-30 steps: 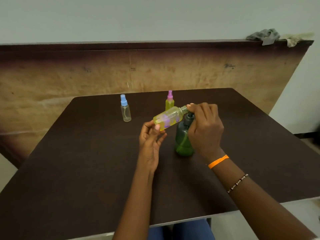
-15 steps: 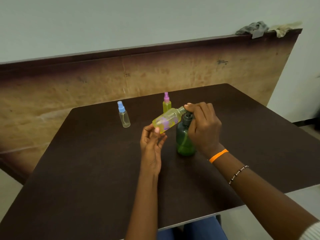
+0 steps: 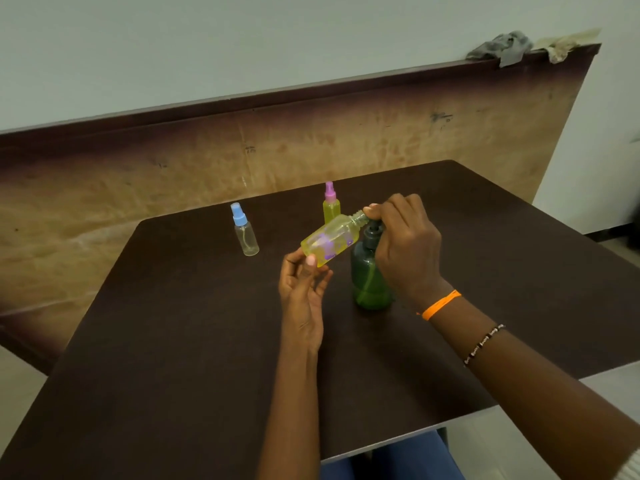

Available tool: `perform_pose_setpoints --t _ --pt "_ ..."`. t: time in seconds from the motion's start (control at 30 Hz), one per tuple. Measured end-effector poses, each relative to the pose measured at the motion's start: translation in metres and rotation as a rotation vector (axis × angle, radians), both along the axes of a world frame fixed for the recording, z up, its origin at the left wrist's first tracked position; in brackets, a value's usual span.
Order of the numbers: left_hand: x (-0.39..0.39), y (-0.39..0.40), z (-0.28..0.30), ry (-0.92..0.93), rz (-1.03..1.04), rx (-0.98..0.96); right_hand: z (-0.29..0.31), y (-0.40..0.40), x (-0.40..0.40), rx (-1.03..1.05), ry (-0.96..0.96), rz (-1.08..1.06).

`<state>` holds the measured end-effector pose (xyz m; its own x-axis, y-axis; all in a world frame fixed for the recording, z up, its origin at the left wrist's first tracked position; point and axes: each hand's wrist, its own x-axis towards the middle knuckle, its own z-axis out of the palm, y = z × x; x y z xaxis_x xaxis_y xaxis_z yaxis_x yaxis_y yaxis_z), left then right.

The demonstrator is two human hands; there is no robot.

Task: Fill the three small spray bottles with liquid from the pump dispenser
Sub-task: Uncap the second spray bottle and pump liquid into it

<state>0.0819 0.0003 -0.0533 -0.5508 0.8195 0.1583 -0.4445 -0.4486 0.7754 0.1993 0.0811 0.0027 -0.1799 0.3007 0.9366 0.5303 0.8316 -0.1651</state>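
Filling step — left hand pinches the tilted yellow bottle; right hand grips the pump dispenser — next, press steadily.

Green pump dispenser, yellow bottle, dark brown table

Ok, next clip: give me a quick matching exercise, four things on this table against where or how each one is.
Things:
1. blue-capped bottle
2. pink-capped bottle
3. open yellow bottle
4. green pump dispenser

States:
A. tilted, held at its base by the left hand, neck at the pump
B. under the right hand
C. upright, clear and empty-looking
D. upright, yellow, at the back

Pairs: 1-C, 2-D, 3-A, 4-B
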Motion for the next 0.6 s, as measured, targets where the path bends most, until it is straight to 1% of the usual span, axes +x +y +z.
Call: perform_pose_setpoints --t 0.13,0.3,0.37,0.47,0.6 --pt "0.0 -0.001 -0.001 -0.024 0.008 -0.014 0.001 0.004 0.0 0.029 -0.03 -0.016" --pt "0.002 -0.002 0.001 0.01 -0.004 -0.019 0.025 0.009 0.002 0.048 -0.102 0.012" --pt "0.003 -0.001 0.001 0.002 -0.008 -0.02 0.022 0.009 0.002 0.017 -0.072 0.024" --pt "0.002 -0.001 0.001 -0.015 -0.014 -0.015 0.002 0.004 -0.001 0.014 0.023 0.009" --pt "0.001 -0.003 -0.001 -0.025 -0.004 -0.016 0.001 0.006 -0.003 0.035 0.007 0.02"
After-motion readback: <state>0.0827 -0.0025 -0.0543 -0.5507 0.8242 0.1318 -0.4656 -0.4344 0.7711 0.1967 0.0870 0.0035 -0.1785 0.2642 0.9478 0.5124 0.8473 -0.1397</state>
